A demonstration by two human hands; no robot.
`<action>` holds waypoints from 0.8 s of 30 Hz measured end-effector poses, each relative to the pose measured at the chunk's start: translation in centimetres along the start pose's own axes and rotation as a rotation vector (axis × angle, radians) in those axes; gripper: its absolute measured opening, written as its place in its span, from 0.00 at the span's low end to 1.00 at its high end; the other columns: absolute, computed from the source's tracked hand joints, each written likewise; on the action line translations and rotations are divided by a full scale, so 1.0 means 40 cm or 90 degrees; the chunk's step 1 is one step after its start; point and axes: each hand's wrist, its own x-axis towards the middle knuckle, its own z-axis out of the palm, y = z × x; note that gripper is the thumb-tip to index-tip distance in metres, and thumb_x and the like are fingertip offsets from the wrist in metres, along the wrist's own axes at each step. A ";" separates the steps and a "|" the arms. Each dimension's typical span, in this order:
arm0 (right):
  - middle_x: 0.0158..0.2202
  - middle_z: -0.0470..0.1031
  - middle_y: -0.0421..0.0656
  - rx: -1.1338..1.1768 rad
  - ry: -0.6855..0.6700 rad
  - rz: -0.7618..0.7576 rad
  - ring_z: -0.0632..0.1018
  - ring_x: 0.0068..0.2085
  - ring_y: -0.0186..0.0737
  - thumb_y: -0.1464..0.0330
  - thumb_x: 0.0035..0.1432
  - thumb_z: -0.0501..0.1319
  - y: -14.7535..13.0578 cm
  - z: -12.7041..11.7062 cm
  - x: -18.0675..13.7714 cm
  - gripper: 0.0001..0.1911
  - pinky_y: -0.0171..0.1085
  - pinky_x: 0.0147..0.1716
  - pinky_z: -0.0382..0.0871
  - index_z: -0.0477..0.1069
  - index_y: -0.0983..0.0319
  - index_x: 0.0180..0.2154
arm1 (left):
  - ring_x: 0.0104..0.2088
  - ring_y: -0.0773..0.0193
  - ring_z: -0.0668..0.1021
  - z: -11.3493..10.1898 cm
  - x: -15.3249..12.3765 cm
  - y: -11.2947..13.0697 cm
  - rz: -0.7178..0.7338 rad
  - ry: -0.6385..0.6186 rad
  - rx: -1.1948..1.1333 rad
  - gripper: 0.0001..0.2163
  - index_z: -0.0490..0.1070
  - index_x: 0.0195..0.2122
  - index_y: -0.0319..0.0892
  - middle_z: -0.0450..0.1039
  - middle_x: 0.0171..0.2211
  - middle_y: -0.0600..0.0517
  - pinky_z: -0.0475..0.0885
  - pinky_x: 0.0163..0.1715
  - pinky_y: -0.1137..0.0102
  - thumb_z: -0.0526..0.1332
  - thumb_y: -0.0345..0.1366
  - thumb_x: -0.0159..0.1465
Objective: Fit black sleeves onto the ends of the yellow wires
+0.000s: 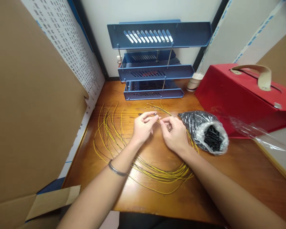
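Note:
My left hand (144,127) is closed in a pinch, with a small dark piece (155,114) showing at its fingertips. Right beside it, my right hand (174,132) pinches a thin wire, and the fingertips of both hands nearly meet. The exact shape of what lies between the fingers is too small to make out. Under and around my hands, a loose coil of yellow and dark wires (167,174) spreads over the wooden table (154,200). To the right of my right hand, an open plastic bag (196,122) holds many small black pieces (213,138).
A blue tiered rack (154,73) stands at the back, with a paper cup (195,81) beside it. A red box with a beige handle (245,98) sits at the right. Brown cardboard (33,105) walls off the left side. Clear plastic film (255,133) hangs by the box.

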 end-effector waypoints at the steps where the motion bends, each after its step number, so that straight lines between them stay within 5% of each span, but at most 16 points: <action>1: 0.28 0.75 0.42 0.001 0.002 -0.002 0.73 0.31 0.42 0.66 0.63 0.58 0.000 0.000 0.000 0.07 0.41 0.36 0.61 0.70 0.59 0.32 | 0.11 0.77 0.66 0.000 0.000 0.000 0.000 -0.002 -0.001 0.20 0.76 0.44 0.36 0.83 0.32 0.47 0.58 0.11 0.76 0.71 0.44 0.56; 14: 0.27 0.75 0.42 0.052 0.001 0.026 0.72 0.28 0.40 0.65 0.63 0.58 -0.004 0.001 -0.004 0.09 0.39 0.31 0.61 0.73 0.61 0.33 | 0.15 0.77 0.66 -0.001 0.001 -0.007 0.006 0.003 -0.009 0.18 0.78 0.43 0.37 0.82 0.32 0.48 0.59 0.13 0.78 0.72 0.41 0.55; 24: 0.29 0.78 0.43 0.083 -0.008 0.061 0.75 0.28 0.41 0.63 0.62 0.58 -0.009 -0.002 0.000 0.09 0.41 0.33 0.66 0.72 0.60 0.32 | 0.24 0.70 0.75 0.002 0.002 -0.003 0.009 0.012 -0.017 0.17 0.80 0.41 0.38 0.82 0.34 0.46 0.61 0.18 0.77 0.72 0.41 0.53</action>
